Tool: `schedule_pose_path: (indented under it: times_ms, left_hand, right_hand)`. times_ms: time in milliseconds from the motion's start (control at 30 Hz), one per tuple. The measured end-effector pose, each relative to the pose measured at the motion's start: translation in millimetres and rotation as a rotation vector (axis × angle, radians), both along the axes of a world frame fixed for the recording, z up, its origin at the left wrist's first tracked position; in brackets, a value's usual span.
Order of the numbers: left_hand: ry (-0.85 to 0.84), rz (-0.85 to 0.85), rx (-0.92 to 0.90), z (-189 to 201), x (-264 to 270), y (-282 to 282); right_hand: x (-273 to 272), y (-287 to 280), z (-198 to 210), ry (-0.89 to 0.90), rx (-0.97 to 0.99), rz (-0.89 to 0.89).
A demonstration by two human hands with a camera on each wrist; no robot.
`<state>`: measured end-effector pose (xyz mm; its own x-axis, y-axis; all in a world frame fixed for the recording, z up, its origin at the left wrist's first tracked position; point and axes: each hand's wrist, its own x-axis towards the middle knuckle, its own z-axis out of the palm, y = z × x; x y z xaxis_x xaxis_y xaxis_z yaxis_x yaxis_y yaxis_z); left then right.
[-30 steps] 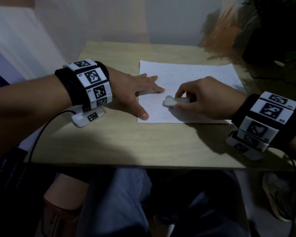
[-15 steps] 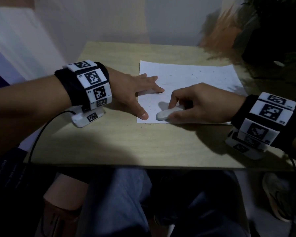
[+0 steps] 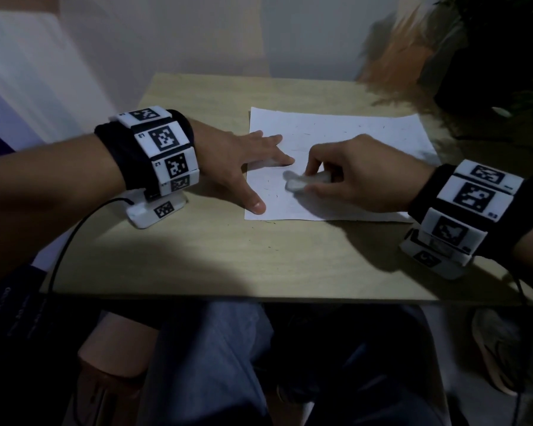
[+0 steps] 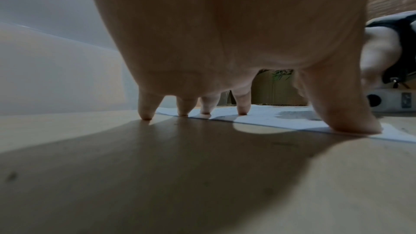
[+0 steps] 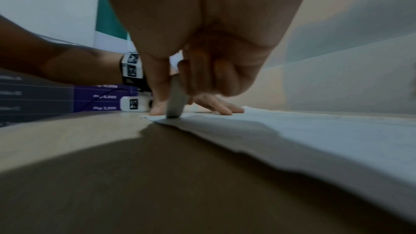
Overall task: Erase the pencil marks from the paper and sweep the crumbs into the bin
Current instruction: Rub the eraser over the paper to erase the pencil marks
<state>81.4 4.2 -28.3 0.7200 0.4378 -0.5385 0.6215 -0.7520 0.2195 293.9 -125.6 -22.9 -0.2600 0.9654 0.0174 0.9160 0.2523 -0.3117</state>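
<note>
A white sheet of paper [image 3: 345, 139] lies on the wooden table [image 3: 228, 253], dotted with small dark eraser crumbs. My right hand [image 3: 351, 176] grips a white eraser [image 3: 302, 181] between thumb and fingers, its tip pressed on the paper's left part. In the right wrist view the eraser [image 5: 176, 100] stands on the paper [image 5: 315, 131] near its corner. My left hand [image 3: 246, 161] lies flat with straight fingers, pressing the paper's left edge; in the left wrist view its fingertips [image 4: 242, 111] rest on the sheet [image 4: 270, 116]. No bin is in view.
Potted plants [image 3: 490, 56] stand dark at the back right beyond the table. A wall runs behind the table. A few crumbs lie on the table just below the paper's near edge. My legs and a brown object [image 3: 111, 364] show under the table's front edge.
My right hand moved the eraser down toward the paper's near edge, then back up toward the left hand's fingers. The left hand has stayed pressed on the paper.
</note>
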Motion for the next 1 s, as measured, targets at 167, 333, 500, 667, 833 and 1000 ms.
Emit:
schedule_pose_path:
  times_ms: [167,333,500,667,833,1000]
  left_hand:
    - [0.003,0.007,0.003,0.2,-0.4,-1.1]
    - [0.006,0.012,-0.004,4.0,0.9,-3.8]
    - [0.009,0.003,0.001,2.2,0.4,-2.0]
    - [0.013,-0.007,0.007,1.9,1.3,-1.5]
    - [0.010,-0.002,0.009,0.0,-0.1,0.5]
    - [0.002,0.003,0.016,2.3,1.1,-2.1]
  right_hand:
    - [-1.9,-1.6,3.0,0.042,-0.153,0.042]
    - [1.0,5.6,-0.5,-0.009,0.007,-0.024]
    - [-3.3,-1.7,3.9,0.065,-0.161,0.036]
    - [-0.8,2.3,1.2,-0.021,-0.021,-0.015]
    - [-3.4,-7.2,6.0,0.085,-0.187,0.042]
    - [3.7,1.7,-1.6,-0.064,0.039,-0.028]
